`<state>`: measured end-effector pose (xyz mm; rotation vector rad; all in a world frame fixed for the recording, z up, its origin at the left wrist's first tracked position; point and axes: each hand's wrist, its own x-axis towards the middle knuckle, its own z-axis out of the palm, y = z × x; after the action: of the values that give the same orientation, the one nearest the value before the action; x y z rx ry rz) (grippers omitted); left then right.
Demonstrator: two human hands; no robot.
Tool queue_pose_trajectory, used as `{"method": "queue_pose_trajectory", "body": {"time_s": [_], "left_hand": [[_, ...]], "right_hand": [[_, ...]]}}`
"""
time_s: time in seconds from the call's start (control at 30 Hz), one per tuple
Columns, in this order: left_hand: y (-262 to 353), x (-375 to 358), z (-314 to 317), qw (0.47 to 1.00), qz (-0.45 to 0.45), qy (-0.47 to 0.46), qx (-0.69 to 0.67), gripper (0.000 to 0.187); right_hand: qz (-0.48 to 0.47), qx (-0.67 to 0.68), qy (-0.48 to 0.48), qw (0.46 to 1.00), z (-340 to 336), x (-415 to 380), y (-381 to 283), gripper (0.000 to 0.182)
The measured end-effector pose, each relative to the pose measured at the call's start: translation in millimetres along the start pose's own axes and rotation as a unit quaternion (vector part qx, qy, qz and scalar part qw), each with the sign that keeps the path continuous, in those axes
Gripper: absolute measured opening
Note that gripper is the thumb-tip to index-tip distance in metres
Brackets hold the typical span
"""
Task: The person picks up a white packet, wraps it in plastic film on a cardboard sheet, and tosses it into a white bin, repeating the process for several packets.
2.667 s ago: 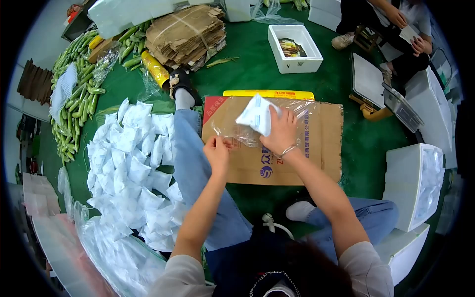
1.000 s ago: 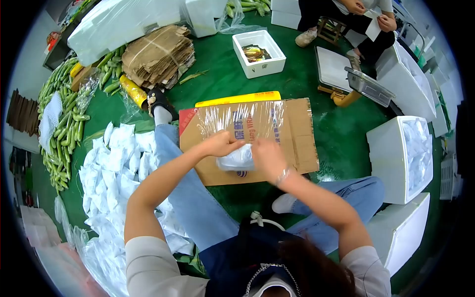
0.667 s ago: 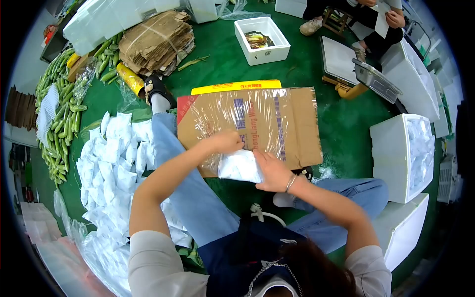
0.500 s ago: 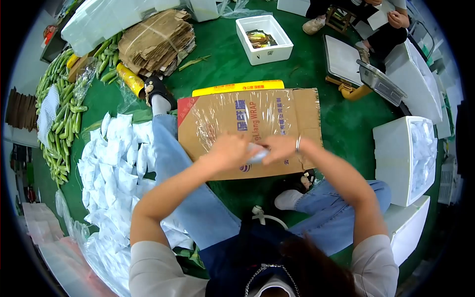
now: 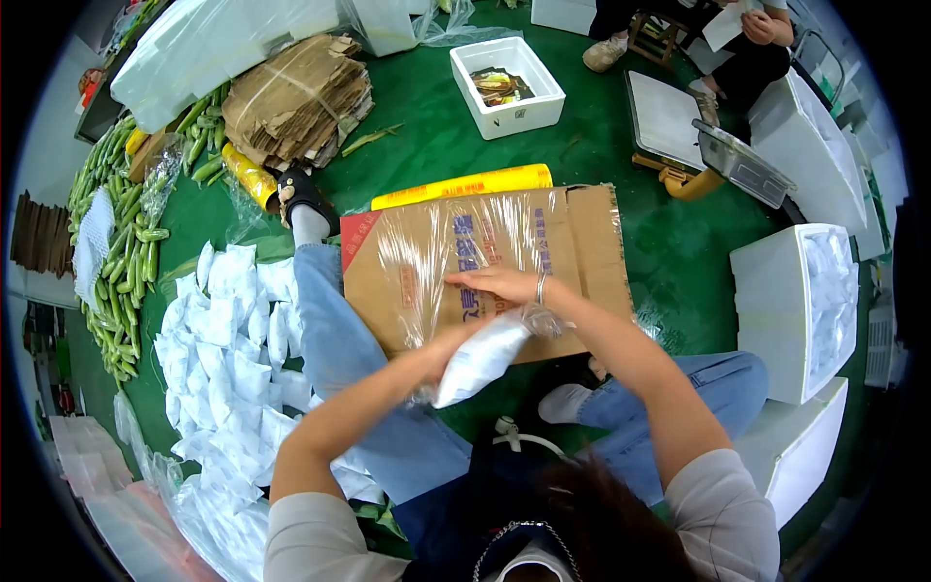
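A white pouch with clear film around it hangs at a tilt over the near edge of a cardboard box. Behind its upper left side is my left hand, closed on the pouch, with its fingertips partly hidden. My right hand lies flat above the film-covered box top, fingers stretched out to the left. Clear film bunches near the right wrist, at the upper end of the pouch. A yellow roll lies along the far side of the box.
White pouches are piled at the left, with green vegetables beyond. Flattened cardboard and a foam box stand ahead. A scale, a seated person's hand and a foam box of pouches are at the right.
The pouch has come nearer and lower, and more of it shows. My left hand has moved down with it, while my right hand has shifted left and its fingers have straightened.
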<state>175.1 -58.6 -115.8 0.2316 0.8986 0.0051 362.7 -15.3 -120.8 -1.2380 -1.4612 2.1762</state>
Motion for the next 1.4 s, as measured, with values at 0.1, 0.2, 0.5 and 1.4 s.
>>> {"method": "queue_pose_trajectory", "body": {"time_s": [0.1, 0.2, 0.5, 1.4], "left_hand": [[-92.9, -0.9, -26.7, 0.946, -0.197, -0.222, 0.129, 0.064], [-134.3, -36.2, 11.4, 0.750, -0.174, -0.134, 0.624, 0.087], [-79.0, -51.8, 66.5, 0.984, 0.103, -0.144, -0.015, 0.066], [-55.3, 7.7, 296.3, 0.589, 0.504, -0.140, 0.616, 0.041]], "right_hand": [[-0.163, -0.071, 0.093, 0.980, 19.4, 12.6, 32.7, 0.056], [-0.198, -0.063, 0.132, 0.969, 34.3, -0.5, 28.8, 0.051], [-0.284, 0.081, 0.440, 0.848, 121.2, -128.3, 21.6, 0.028], [-0.106, 0.032, 0.850, 0.515, 41.7, -350.9, 113.1, 0.023]]}}
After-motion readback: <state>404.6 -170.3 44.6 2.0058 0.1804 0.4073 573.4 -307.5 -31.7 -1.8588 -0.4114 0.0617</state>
